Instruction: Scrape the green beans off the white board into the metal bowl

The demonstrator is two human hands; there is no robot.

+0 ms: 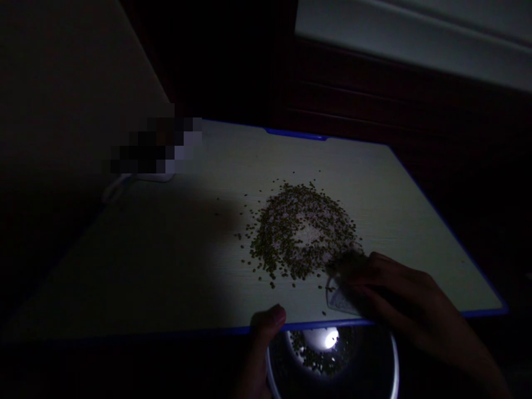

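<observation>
A ring-shaped heap of small dark green beans or seeds (276, 235), mixed with pale powdery bits, lies on the light blue-edged folding table (415, 221). My right hand (403, 293) is closed at the heap's near right side, fingers pinching a clear, thin curved piece (343, 299) whose exact kind I cannot make out. Below the near edge stands a bowl (395, 360) with a shiny rim, holding more of the seeds and a bright reflection. My left hand (261, 346) grips the bowl's left side, thumb up at the table edge; its other fingers are hidden.
At the table's far left lies a partly pixelated object with a pale edge (155, 177) and a strap or cord (114, 188). Stray seeds surround the heap. A pale ledge (407, 39) runs along the back right, above dark panels. The room is dim.
</observation>
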